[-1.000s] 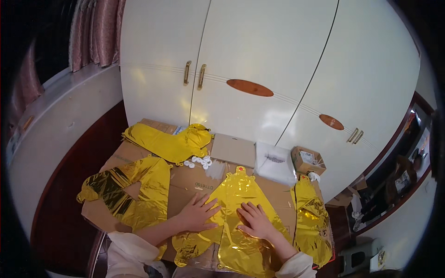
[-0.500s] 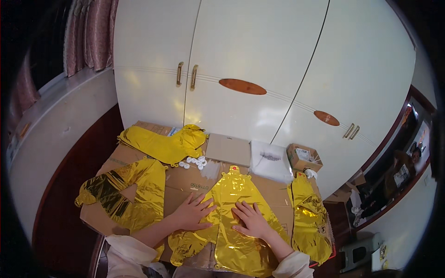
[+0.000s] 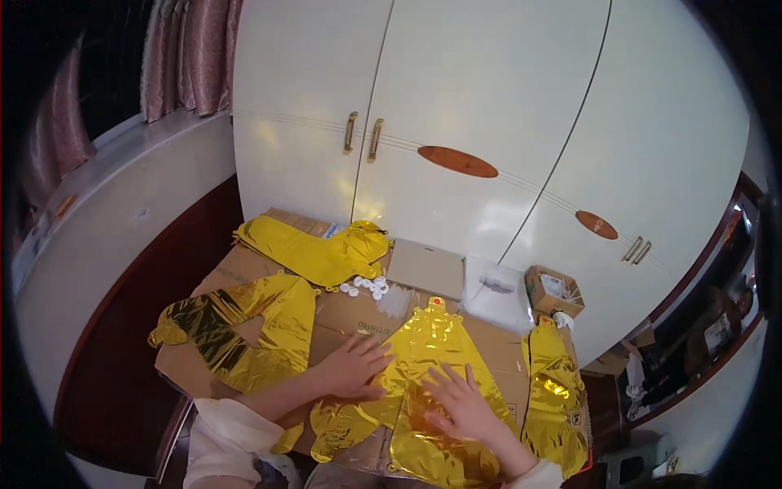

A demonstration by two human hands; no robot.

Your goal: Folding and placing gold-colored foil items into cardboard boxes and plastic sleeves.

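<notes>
The bare left forearm [image 3: 281,401] is slanting up and to the right from the lower edge, with a loose off-white fabric sleeve [image 3: 232,432] gathering below the elbow. The bare left hand [image 3: 352,371] is lying palm down, its back facing the camera. Its fingers are extending toward the upper right, slightly apart; its thumb is pointing right.

The bare right forearm [image 3: 511,452] is slanting up and to the left, emerging from a matching off-white fabric sleeve [image 3: 539,474]. The bare right hand [image 3: 464,403] is facing palm down, its fingers fanning upward and its thumb pointing left. Both hands are angling toward each other, standing apart.
</notes>
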